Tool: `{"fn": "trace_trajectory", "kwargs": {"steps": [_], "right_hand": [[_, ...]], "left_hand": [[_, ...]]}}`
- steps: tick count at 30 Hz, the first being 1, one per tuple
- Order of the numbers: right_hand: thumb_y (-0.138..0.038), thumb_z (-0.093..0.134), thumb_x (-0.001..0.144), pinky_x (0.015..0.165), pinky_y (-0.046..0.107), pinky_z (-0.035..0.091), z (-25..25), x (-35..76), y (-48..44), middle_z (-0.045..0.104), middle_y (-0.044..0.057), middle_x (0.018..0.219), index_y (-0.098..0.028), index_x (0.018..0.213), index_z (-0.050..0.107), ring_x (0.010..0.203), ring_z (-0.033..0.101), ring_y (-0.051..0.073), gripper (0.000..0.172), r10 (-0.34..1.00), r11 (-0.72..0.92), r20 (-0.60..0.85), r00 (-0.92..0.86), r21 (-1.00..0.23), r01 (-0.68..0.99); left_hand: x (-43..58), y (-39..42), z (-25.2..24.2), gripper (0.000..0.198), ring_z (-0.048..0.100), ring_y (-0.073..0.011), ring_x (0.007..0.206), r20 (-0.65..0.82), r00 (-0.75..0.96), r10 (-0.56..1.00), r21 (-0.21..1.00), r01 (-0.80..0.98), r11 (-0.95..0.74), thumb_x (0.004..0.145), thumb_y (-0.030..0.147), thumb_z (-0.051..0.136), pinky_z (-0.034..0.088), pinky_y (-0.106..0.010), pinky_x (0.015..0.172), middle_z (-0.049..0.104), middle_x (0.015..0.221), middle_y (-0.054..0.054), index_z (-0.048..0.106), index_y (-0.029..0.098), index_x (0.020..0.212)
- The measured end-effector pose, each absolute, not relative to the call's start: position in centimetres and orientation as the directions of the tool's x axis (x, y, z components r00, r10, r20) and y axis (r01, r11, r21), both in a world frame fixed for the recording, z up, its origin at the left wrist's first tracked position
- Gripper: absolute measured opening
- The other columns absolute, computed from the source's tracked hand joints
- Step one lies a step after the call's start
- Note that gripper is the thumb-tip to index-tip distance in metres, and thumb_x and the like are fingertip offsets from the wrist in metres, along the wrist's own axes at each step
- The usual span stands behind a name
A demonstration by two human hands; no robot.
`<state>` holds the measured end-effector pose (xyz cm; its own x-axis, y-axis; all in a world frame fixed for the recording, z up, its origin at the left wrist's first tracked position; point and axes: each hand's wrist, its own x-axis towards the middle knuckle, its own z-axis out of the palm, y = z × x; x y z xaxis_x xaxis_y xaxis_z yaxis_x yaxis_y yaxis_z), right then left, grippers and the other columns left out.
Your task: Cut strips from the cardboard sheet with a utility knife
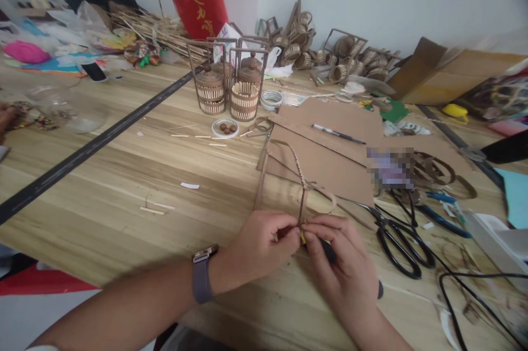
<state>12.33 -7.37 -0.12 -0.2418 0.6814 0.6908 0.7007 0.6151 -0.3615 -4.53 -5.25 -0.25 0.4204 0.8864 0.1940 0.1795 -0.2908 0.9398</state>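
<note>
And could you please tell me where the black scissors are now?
In the head view, the scissors lie just right of the right hand, by the brown cardboard's lower right corner.

Near the front edge of the pale wood-grain tabletop [115, 180], the fingers of the bare left hand [262, 243] and bare right hand [348, 257] meet on a thin brown strip with a notched edge [297, 161]. A grey-strapped watch [202, 280] circles the left wrist. Right of the hands lie black-handled scissors [385, 221]; beyond, a flat brown cardboard sheet [325, 169] carries a slim dark pen [339, 133]. Slatted wooden baskets in brown frames [244, 102] stand toward the tabletop's back edge.
</note>
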Motion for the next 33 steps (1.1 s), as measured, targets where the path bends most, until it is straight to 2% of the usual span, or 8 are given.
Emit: {"fn": "trace_trajectory", "kwargs": {"steps": [5, 12, 16, 20, 25, 33], "right_hand": [[-0.019, 0.059, 0.093, 0.069, 0.027, 0.053, -0.31, 12.22, -7.47, 0.066, 0.003, 0.087, -0.024, 0.091, 0.064, 0.080, 0.065, 0.016, 0.008, 0.721, 0.585, 0.664, -0.199, -0.429, 0.688], [-0.021, 0.058, 0.095, 0.070, 0.023, 0.053, -0.52, 12.13, -7.27, 0.066, 0.001, 0.087, -0.025, 0.088, 0.064, 0.082, 0.065, 0.013, 0.009, 0.798, 0.540, 0.586, -0.143, -0.588, 0.603], [-0.022, 0.057, 0.096, 0.072, 0.022, 0.054, -0.68, 12.15, -7.11, 0.065, 0.000, 0.087, -0.025, 0.087, 0.063, 0.083, 0.065, 0.012, 0.012, 0.819, 0.523, 0.559, -0.131, -0.632, 0.572], [-0.022, 0.058, 0.095, 0.071, 0.023, 0.054, -0.69, 12.17, -7.13, 0.066, 0.001, 0.088, -0.025, 0.089, 0.064, 0.082, 0.066, 0.013, 0.009, 0.789, 0.543, 0.598, -0.140, -0.572, 0.615], [-0.020, 0.059, 0.094, 0.070, 0.026, 0.054, -0.63, 12.07, -7.37, 0.065, 0.003, 0.088, -0.024, 0.091, 0.063, 0.082, 0.065, 0.015, 0.006, 0.718, 0.585, 0.670, -0.188, -0.434, 0.685], [-0.017, 0.058, 0.095, 0.071, 0.027, 0.053, -0.63, 12.12, -7.68, 0.063, 0.003, 0.089, -0.023, 0.095, 0.062, 0.083, 0.063, 0.015, 0.007, 0.677, 0.605, 0.701, -0.224, -0.358, 0.711]], "left_hand": [[-4.57, -5.17, -0.29, 0.028, 0.035, -0.0083, 0.056, 0.254, 0.416, 0.873, 0.918, 0.181, -0.353, 0.084, 0.016, 0.049, 0.025, -0.024, 0.056, 0.033, 0.057, 0.006, 0.035, 0.018, 0.060], [-4.64, -5.04, -0.20, 0.029, 0.034, -0.0081, 0.056, 0.230, 0.407, 0.884, 0.933, 0.168, -0.319, 0.084, 0.017, 0.049, 0.024, -0.023, 0.054, 0.033, 0.056, 0.006, 0.035, 0.018, 0.058], [-4.56, -5.18, -0.05, 0.026, 0.037, -0.0087, 0.057, 0.206, 0.401, 0.893, 0.937, 0.184, -0.298, 0.083, 0.017, 0.050, 0.026, -0.023, 0.055, 0.037, 0.058, 0.006, 0.038, 0.018, 0.060], [-4.47, -5.18, -0.02, 0.023, 0.042, -0.0093, 0.060, 0.194, 0.411, 0.891, 0.947, 0.158, -0.279, 0.082, 0.020, 0.053, 0.029, -0.022, 0.056, 0.042, 0.061, 0.005, 0.043, 0.018, 0.062], [-4.46, -5.10, -0.09, 0.026, 0.038, -0.0092, 0.057, 0.195, 0.396, 0.897, 0.940, 0.187, -0.287, 0.083, 0.019, 0.050, 0.026, -0.024, 0.055, 0.037, 0.057, 0.006, 0.039, 0.019, 0.059], [-4.45, -5.53, -0.01, 0.026, 0.040, -0.0095, 0.058, 0.181, 0.396, 0.900, 0.934, 0.218, -0.284, 0.086, 0.020, 0.048, 0.026, -0.024, 0.055, 0.039, 0.058, 0.005, 0.039, 0.019, 0.061]]}}
